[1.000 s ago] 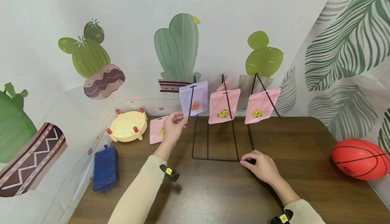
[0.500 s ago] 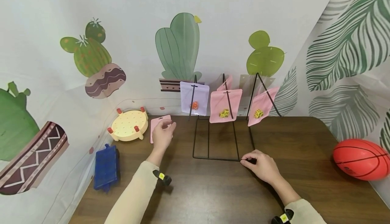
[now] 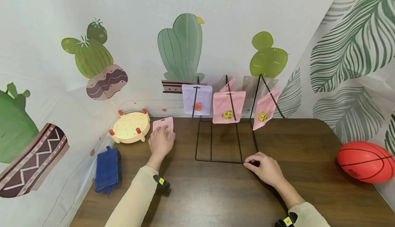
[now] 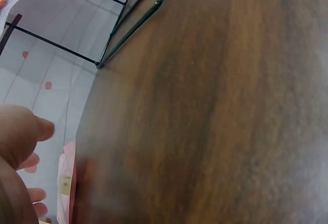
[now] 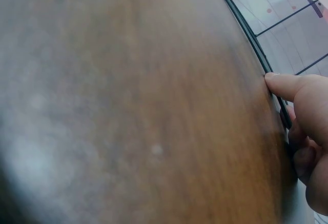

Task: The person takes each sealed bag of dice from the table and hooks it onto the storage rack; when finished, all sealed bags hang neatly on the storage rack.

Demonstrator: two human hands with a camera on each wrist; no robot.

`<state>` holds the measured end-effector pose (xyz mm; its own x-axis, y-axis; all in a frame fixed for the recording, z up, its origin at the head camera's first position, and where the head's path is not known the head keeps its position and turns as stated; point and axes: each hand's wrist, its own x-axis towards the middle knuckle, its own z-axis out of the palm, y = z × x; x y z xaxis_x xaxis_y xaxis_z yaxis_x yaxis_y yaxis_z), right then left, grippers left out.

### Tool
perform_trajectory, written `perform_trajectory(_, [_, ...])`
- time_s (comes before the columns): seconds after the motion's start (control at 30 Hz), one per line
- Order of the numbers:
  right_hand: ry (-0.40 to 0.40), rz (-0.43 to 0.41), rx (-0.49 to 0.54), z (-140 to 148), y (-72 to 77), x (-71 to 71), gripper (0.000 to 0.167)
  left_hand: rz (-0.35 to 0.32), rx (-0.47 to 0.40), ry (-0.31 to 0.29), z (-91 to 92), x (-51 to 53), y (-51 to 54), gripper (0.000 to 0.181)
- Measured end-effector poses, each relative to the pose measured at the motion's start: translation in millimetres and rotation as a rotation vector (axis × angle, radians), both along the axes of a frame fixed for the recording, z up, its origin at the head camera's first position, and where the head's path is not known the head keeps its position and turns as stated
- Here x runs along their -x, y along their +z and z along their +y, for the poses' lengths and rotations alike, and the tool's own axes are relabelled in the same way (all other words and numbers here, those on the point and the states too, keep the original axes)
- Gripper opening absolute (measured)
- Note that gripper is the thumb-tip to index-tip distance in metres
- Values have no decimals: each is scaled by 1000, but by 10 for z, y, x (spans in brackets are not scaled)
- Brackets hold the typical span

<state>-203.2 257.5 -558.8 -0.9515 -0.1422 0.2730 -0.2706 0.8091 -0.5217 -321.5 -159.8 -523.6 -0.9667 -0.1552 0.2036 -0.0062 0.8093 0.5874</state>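
A black wire display rack (image 3: 219,161) stands on the table. From its hooks hang a purple pouch (image 3: 189,98) with red dice and pink pouches with yellow dice, the middle one (image 3: 222,103) and the right one (image 3: 267,105). Another pink pouch (image 3: 166,121) lies flat on the table to the rack's left, partly covered by my left hand (image 3: 161,144). In the left wrist view, the fingers of that hand (image 4: 18,147) are loosely bent beside the lying pouch (image 4: 67,183), with a gap between. My right hand (image 3: 266,168) pinches the rack's front right corner between thumb and fingers.
At the left are a round cream-coloured board (image 3: 129,128) with red-tipped legs and a blue plastic object (image 3: 107,170). A red ball (image 3: 365,161) with black lines sits at the right edge. Behind the table hangs a cactus-print backdrop (image 3: 225,24).
My left hand has come away from the purple pouch and moved left and down over the lying pink pouch. The right hanging pouch has turned on its hook. The right hand keeps its place.
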Motion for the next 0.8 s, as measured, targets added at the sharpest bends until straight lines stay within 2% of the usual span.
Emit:
perform_trajectory(0.1, [3, 2, 2, -3, -7, 0, 9, -55, 56, -26, -5, 2, -49, 57])
perform_trajectory(0.27, [6, 2, 6, -2, -11, 2, 9, -82, 100, -64, 12, -13, -88, 61])
perform_trajectory(0.4, [5, 6, 5, 1, -4, 1, 9, -61, 112, -78, 34, -29, -77, 56])
perform_trajectory(0.57, [3, 12, 5, 2, 7, 2, 8, -12, 130, -68, 43, -32, -60, 45])
perform_trajectory(0.8, [5, 4, 6, 2, 1, -4, 8, 2, 149, -71, 12, -15, -47, 29])
